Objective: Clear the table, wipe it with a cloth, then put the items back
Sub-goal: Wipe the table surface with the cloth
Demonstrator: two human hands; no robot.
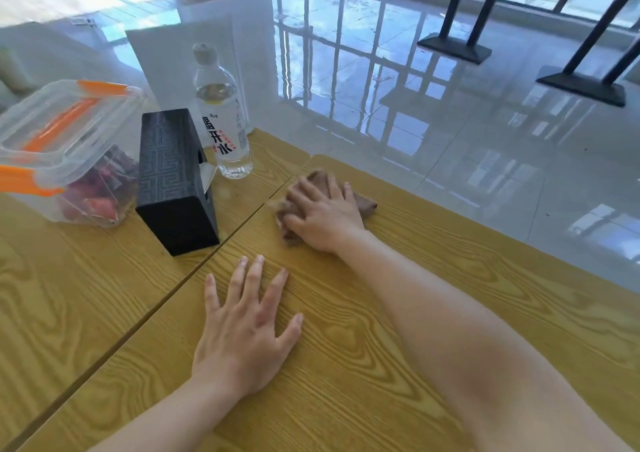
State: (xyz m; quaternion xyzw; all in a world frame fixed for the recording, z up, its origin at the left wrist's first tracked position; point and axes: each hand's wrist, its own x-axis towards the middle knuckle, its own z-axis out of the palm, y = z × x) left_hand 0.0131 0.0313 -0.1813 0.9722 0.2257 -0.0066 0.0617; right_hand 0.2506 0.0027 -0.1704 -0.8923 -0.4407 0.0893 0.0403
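Cloth (364,205): brown, bunched, on the counter (450,261) right of the seam, near the far corner. My right hand (322,212) lies on it, fingers spread flat to press it down for wiping. Left hand (242,327) flat, fingers wide, holding nothing; probably bracing. Bottle (225,122), black box (176,181) and lidded container (65,154) stand left of the seam, out of the wipe's way.

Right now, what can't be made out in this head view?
Head view only:
Brown cloth: mostly under the right hand and motion-blurred, so its full shape is hidden.
Clear plastic container with orange clips: cut by the left edge; its reddish contents are blurred.
Clear water bottle: small label print unreadable.
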